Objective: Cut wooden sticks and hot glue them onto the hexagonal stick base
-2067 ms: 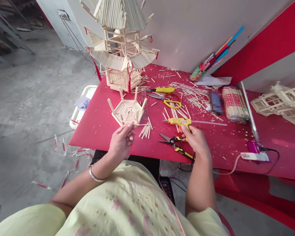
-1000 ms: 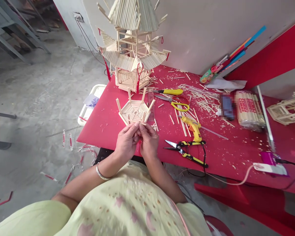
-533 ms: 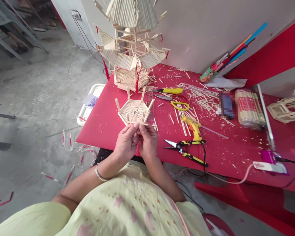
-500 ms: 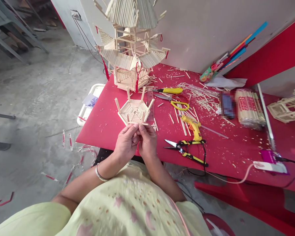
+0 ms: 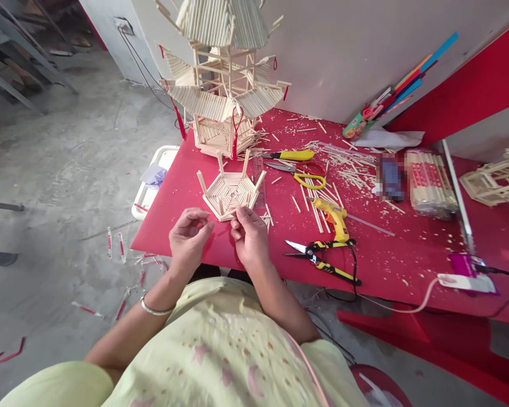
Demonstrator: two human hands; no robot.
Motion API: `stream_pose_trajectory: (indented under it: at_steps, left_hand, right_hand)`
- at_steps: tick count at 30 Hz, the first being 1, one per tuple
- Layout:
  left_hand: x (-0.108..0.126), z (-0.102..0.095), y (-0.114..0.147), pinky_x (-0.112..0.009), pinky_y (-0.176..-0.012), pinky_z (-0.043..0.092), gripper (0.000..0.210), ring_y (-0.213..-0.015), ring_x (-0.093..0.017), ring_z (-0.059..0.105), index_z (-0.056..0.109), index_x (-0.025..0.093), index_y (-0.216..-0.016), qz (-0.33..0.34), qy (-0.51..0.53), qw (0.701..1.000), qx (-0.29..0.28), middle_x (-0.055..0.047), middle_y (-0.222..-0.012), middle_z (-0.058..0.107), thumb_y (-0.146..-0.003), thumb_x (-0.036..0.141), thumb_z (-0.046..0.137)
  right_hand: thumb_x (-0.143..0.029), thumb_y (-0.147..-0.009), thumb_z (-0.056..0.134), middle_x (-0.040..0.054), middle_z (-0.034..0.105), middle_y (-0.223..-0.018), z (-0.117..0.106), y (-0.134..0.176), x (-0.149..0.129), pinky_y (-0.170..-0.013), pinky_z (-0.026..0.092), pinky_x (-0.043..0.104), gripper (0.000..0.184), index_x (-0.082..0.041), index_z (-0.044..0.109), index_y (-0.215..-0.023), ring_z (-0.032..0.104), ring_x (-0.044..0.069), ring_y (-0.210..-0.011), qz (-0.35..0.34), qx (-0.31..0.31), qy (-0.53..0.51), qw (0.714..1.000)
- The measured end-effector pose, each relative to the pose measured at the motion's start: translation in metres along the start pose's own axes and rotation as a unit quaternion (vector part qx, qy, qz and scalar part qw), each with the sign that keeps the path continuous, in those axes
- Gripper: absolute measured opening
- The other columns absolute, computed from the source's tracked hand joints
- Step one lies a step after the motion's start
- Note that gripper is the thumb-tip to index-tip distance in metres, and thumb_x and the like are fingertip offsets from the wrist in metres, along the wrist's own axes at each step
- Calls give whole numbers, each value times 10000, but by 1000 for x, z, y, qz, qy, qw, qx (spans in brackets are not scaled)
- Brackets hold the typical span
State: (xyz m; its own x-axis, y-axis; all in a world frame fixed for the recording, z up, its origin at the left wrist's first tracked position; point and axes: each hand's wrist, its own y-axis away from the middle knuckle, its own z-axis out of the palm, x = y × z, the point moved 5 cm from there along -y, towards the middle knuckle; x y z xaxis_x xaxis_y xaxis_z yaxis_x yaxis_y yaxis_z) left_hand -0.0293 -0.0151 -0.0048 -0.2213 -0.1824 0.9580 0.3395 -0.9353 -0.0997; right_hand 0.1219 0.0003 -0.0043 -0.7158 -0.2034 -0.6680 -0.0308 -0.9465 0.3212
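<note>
On the red table sits a small hexagonal base (image 5: 228, 189) made of thin wooden sticks, with short posts standing up at its corners. At its near edge my right hand (image 5: 251, 234) pinches a short wooden stick (image 5: 227, 216), partly hidden by the fingertips. My left hand (image 5: 189, 236) is apart from the base, to its lower left, fingers curled and a gap between thumb and forefinger; nothing shows in it. Behind the base stands a tiered stick pagoda (image 5: 224, 107) with red tassels.
To the right lie a yellow cutter (image 5: 294, 155), scissors (image 5: 307, 180), a yellow glue gun (image 5: 336, 219) and pruning shears (image 5: 318, 261), among scattered sticks. Farther right are a stick bundle (image 5: 432, 183) and a power strip (image 5: 464, 284). A white tray (image 5: 139, 206) is beyond the table's left edge.
My left hand has let go of the stick and moved left, away from my right hand. My right hand still pinches the stick at the base's near edge.
</note>
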Motion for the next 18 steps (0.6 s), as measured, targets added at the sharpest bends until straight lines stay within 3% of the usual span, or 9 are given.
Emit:
stream_pose_trajectory:
  at_steps: [2, 5, 8, 18]
  left_hand:
    - [1, 4, -10, -170, -621, 500, 354, -799, -91, 587, 756, 225, -1023, 18, -13, 999, -42, -44, -1094, 662, -696, 171, 882]
    - [-2, 13, -19, -162, -526, 448, 517, -731, -75, 554, 693, 260, -1251, -7, -36, 993, -109, -91, -1328, 646, -756, 186, 826]
    - [-3, 20, -20, -183, -531, 461, 555, -670, -57, 534, 652, 254, -1329, -7, -40, 989, -142, -125, -1438, 617, -796, 209, 800]
    - [-8, 28, -23, -273, -720, 588, 473, -799, -151, 698, 726, 211, -1234, -32, 1, 990, -134, -113, -1150, 769, -782, 274, 853]
  right_hand:
    - [-410, -714, 896, -6, 703, -798, 0, -2, 1, -417, 271, 161, 281, -200, 735, -807, 472, 45, -562, 1, 11, -5, 1000]
    - [-403, -708, 898, -6, 709, -831, 0, -4, 1, -414, 276, 160, 281, -202, 733, -816, 468, 41, -561, 3, 19, -7, 1000]
    - [-404, -703, 900, -4, 703, -828, 1, -5, 1, -411, 283, 162, 289, -195, 730, -808, 463, 44, -561, 7, 17, -5, 1000]
    - [-412, -688, 898, -50, 614, -697, 0, -10, 2, -411, 283, 170, 319, -198, 699, -816, 454, 53, -546, 16, 29, 6, 999]
